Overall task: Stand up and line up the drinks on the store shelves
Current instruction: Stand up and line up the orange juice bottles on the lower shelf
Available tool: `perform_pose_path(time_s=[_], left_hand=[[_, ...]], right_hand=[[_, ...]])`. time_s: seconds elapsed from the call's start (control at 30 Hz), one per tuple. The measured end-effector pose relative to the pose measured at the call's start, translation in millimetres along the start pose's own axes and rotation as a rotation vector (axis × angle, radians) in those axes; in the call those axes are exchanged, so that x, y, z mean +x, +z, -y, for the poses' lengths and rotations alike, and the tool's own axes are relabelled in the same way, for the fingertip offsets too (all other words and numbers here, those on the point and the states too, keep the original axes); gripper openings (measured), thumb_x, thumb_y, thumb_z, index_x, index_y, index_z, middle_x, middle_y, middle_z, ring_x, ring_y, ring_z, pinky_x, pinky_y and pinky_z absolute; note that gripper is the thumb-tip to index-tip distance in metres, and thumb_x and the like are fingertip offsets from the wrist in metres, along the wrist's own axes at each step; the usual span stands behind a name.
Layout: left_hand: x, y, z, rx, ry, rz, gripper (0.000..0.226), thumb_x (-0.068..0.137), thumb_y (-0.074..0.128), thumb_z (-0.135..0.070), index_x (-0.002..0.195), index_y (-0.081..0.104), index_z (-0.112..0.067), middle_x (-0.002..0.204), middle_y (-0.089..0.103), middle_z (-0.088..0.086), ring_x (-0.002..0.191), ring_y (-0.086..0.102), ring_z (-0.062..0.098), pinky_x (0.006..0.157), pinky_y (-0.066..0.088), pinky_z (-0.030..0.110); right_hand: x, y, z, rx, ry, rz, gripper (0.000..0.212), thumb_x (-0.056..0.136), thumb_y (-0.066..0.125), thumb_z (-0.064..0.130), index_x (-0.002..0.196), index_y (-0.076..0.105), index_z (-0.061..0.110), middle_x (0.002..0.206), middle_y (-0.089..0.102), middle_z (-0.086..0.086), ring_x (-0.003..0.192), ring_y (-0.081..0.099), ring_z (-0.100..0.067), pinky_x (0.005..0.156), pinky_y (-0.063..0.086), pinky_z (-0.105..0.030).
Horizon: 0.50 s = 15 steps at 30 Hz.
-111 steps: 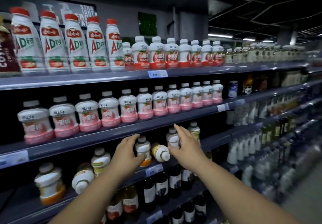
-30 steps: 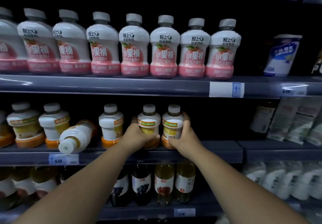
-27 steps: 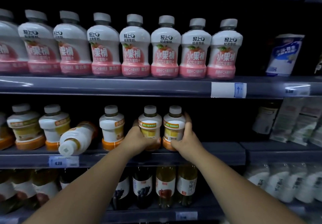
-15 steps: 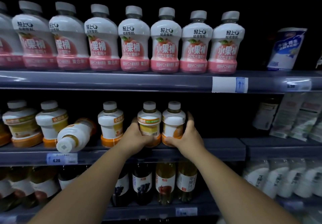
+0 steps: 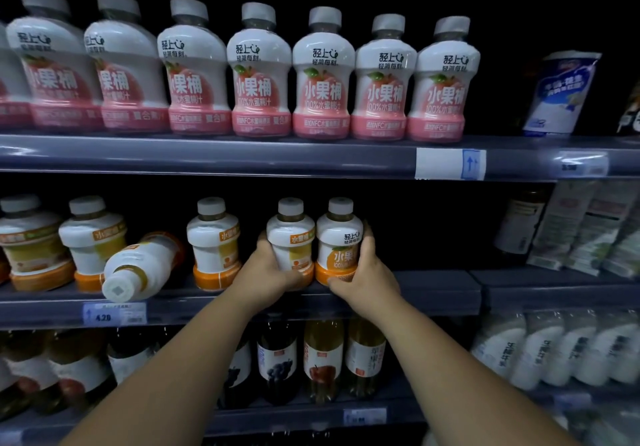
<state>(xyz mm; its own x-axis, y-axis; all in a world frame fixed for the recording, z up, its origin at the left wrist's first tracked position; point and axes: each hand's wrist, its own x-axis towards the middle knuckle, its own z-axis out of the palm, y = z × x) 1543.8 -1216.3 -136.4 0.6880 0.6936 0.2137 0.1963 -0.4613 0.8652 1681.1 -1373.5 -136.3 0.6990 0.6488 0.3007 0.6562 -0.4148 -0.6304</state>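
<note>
On the middle shelf (image 5: 433,289) two white-and-orange juice bottles stand upright side by side. My left hand (image 5: 266,272) wraps the left bottle (image 5: 291,234) and my right hand (image 5: 367,272) wraps the right bottle (image 5: 339,237), whose orange-fruit label faces me. Further left stands another upright orange bottle (image 5: 213,237). Beside it a fallen orange bottle (image 5: 142,272) lies on its side, cap toward me. Two more upright orange bottles (image 5: 91,237) stand at the far left.
The shelf above holds a straight row of pink peach juice bottles (image 5: 259,74) and a blue-white pouch (image 5: 561,92). Below are dark and amber drink bottles (image 5: 322,359). Packets (image 5: 588,227) stand to the right. A price tag (image 5: 114,314) sits on the shelf edge.
Both hands have stayed on the two upright bottles; the right bottle has turned so its orange-fruit label faces front. The view has shifted slightly.
</note>
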Motion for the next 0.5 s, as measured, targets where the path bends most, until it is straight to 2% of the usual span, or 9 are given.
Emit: perform_pose_path(time_s=[0.13,0.27,0.4,0.5], left_hand=[[-6.1,0.5,-2.8,0.132,0.044,-0.115,0.101,0.050,0.090,-0.057,0.131,0.038,-0.025,0.125,0.057,-0.002,0.111,0.059,0.018,0.093,0.054,0.044],[-10.7,1.6,-4.7,0.094,0.045,-0.055,0.095,0.060,0.088,-0.051,0.134,0.035,-0.028,0.128,0.056,-0.003,0.113,0.059,0.017,0.094,0.052,0.041],[-14.6,2.7,-6.5,0.208,0.065,-0.176,0.097,0.050,0.083,-0.065,0.127,0.038,-0.027,0.123,0.056,-0.002,0.112,0.059,0.020,0.091,0.053,0.045],[-15.9,4.5,-8.2,0.144,0.059,-0.113,0.084,0.068,0.085,-0.044,0.132,0.034,-0.026,0.119,0.055,-0.006,0.110,0.059,0.019,0.092,0.051,0.041]], right_hand=[[-2.8,-2.6,-1.1,0.009,-0.006,-0.031,0.105,0.073,0.080,0.053,0.147,0.009,0.032,0.142,0.050,0.000,0.124,0.054,-0.025,0.095,0.049,-0.042],[-5.5,-4.1,-2.6,0.013,-0.011,-0.047,0.104,0.072,0.081,0.054,0.147,0.013,0.030,0.143,0.050,0.000,0.126,0.053,-0.024,0.095,0.047,-0.040],[-6.0,-4.0,-4.7,0.031,-0.014,-0.054,0.105,0.071,0.082,0.054,0.147,0.015,0.029,0.143,0.049,-0.001,0.127,0.052,-0.024,0.095,0.047,-0.040],[-5.7,-3.3,-4.7,0.037,-0.005,-0.051,0.105,0.071,0.082,0.054,0.148,0.015,0.028,0.143,0.049,-0.001,0.127,0.051,-0.024,0.096,0.047,-0.040]])
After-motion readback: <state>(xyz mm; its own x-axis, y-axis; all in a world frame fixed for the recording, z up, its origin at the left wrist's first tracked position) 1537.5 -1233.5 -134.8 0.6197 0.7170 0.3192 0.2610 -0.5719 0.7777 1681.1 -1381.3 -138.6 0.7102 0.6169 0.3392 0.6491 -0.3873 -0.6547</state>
